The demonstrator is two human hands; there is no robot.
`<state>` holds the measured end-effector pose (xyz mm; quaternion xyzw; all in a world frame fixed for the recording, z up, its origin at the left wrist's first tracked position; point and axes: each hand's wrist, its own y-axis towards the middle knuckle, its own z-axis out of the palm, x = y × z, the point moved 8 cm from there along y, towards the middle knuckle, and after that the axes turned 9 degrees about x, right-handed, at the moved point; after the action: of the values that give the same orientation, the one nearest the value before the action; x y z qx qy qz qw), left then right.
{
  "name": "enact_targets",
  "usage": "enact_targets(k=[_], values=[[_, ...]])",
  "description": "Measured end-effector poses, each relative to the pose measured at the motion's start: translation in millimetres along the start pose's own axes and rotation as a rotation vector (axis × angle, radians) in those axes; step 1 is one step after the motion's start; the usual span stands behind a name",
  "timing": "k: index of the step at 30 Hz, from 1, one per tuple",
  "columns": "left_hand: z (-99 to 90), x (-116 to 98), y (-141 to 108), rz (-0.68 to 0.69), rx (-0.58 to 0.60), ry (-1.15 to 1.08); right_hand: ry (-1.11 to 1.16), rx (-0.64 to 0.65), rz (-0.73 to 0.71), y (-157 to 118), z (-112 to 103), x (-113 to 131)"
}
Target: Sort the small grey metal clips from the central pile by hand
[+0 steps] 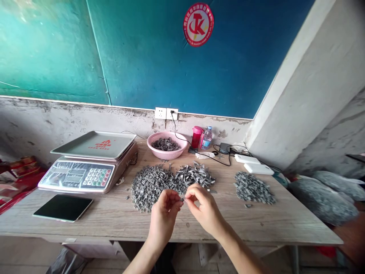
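My left hand [164, 215] pinches a small grey piece [181, 199] between thumb and fingertips, low over the front of the table. Close on its right, my right hand [204, 208] has thumb and forefinger closed together; what they grip is too small to make out. Just beyond my left hand spreads a heap of small grey clip-like parts [148, 186]. Behind my right hand, touching that heap, is a loose pile of grey strips [196, 174]. Farther right lies a separate pile of grey pieces [253, 188].
A weighing scale [85, 173] stands at the left, with a dark tablet [63, 207] before it. Along the back are a pink basket [168, 155] holding dark strips, a pink bottle [196, 137], a clear bottle [207, 139], cables and white boxes [258, 168].
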<state>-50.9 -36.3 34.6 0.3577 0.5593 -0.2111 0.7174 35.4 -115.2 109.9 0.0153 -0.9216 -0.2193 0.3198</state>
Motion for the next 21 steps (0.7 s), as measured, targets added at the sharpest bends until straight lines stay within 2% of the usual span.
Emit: enact_targets(k=[3,9,14,17,21], values=[[-0.1,-4.1,-0.3,0.008,-0.002,0.108,-0.099,0.003,-0.042,-1.1,2.3,7.7],[2.6,-14.6,-1.5,0.036,0.028,0.236,-0.162,0.044,0.023,-0.8,6.0,3.7],[7.7,-15.3,-4.8,0.077,0.060,0.157,-0.146,-0.011,0.058,-3.2,10.0,-0.3],[7.8,-13.5,-7.9,0.094,0.031,0.098,-0.088,-0.053,0.087,-5.9,13.0,-2.8],[6.1,-9.5,-9.9,0.078,0.005,0.046,0.028,0.009,0.120,-7.7,17.8,-6.8]])
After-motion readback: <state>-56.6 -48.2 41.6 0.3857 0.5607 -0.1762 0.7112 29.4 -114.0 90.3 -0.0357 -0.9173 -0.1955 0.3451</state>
